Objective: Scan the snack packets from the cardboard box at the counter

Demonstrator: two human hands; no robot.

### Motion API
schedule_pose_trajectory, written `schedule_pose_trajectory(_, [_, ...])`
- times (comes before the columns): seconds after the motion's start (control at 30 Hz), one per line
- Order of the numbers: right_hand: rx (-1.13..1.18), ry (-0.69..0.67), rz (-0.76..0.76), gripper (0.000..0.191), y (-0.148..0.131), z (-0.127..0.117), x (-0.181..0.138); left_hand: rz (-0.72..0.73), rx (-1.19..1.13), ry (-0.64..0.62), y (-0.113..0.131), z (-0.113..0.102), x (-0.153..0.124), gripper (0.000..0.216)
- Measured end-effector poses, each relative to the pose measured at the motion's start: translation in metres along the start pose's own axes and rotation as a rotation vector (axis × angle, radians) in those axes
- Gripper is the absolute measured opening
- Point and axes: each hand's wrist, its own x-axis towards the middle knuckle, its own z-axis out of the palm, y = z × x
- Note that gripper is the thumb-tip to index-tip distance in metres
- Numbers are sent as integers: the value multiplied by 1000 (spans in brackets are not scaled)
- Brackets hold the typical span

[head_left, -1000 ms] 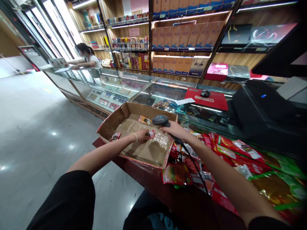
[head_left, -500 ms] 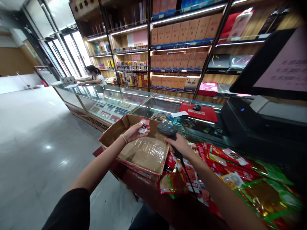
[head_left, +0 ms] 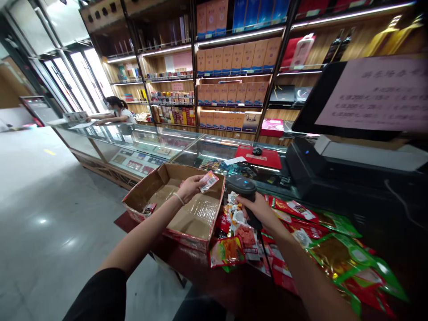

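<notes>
Over the open cardboard box, my left hand pinches a small snack packet whose light, printed side shows. Inside the box at its left end lies another small red packet. My right hand is wrapped round the handle of a black barcode scanner with a blue light on top. The scanner's head is just right of the box and a short way from the packet. Its cable hangs down over a heap of red and green snack packets.
A glass display counter runs behind the box, with a red mat and mouse on it. At right stands a dark monitor. Another person leans on the far counter. Shelves of boxed goods line the wall.
My left hand has moved right, toward the scanner, with a packet turned to its light side. A red packet now shows at the box's left end. The camera view has shifted right.
</notes>
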Motion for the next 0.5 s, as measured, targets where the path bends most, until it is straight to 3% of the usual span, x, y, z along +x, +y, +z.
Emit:
schedule_pose_trajectory(0.1, [-41,4,-13,28,1,-7,-7,22,75,66,-6,7,3,47])
schedule_pose_trajectory(0.37, [-132,-45,61,31,5,-20,-24,44,191,-31,-10,28,7,55])
schedule_pose_trajectory(0.5, [-113,12,58,30,10,-36,-35,31,222,-74,-17,43,12,56])
